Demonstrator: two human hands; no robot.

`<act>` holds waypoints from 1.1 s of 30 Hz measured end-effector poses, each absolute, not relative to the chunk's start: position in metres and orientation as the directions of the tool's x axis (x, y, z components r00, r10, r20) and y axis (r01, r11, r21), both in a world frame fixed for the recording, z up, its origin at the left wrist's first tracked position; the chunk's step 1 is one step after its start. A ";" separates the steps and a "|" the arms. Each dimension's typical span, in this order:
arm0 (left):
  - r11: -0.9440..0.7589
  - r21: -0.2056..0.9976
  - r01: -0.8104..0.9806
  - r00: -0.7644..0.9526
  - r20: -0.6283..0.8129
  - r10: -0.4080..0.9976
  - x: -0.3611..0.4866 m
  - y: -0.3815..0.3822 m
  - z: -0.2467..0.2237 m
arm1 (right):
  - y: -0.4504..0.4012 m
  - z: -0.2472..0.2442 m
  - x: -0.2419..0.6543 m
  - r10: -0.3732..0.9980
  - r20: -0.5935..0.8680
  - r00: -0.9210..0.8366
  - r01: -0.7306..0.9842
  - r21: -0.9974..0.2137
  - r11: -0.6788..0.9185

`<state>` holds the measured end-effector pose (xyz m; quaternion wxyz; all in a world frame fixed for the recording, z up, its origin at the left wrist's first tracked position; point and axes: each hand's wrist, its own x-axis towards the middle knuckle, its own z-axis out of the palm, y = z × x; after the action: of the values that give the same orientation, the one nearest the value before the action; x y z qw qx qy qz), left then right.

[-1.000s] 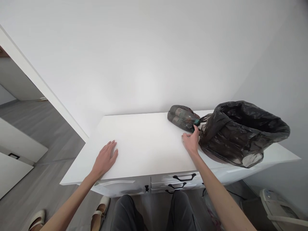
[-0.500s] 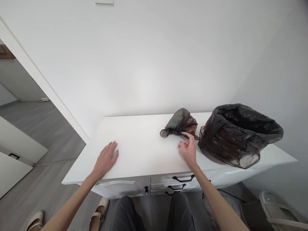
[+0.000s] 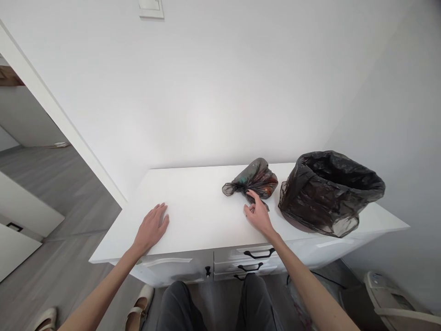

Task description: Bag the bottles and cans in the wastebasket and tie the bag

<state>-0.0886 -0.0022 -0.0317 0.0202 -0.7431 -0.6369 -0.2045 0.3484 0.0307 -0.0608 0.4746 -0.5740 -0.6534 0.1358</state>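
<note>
One left hand (image 3: 150, 228) lies spread; the right hand (image 3: 259, 218), loosely parted, touches a knotted bag (image 3: 259, 171), contents (image 3: 268, 189) illegible

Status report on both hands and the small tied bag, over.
Left hand flat on white cabinet top. Right hand touching small tied bag near knot. Large open black bag stands apart, to the right.

Soft, even brightness
Pale glare marks the wall (image 3: 206, 110); the floor (image 3: 82, 211) is dimmer, the upper-right corner darkened.
</note>
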 end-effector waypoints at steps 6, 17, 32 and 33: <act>-0.185 0.224 0.957 0.103 0.333 0.937 -0.088 -0.005 -0.029 | 0.000 -0.033 0.341 0.908 0.410 -0.091 0.470 -0.786 0.402; -0.195 0.220 0.956 0.112 0.344 0.932 -0.087 -0.008 -0.027 | 0.068 -0.050 0.359 0.874 0.485 -0.037 0.858 -0.433 0.277; -0.191 0.163 0.968 0.118 0.377 0.919 -0.079 -0.015 -0.027 | -0.006 -0.043 0.298 0.842 0.536 -0.053 0.583 -0.668 0.462; -0.192 0.154 0.969 0.118 0.393 0.912 -0.077 -0.017 -0.025 | -0.008 -0.044 0.299 0.841 0.540 -0.023 0.599 -0.666 0.444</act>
<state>-0.0768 -0.0167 -0.0246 0.0699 -0.7445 -0.6317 -0.2047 0.2991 -0.0078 -0.0437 0.4762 -0.5116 -0.7038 0.1271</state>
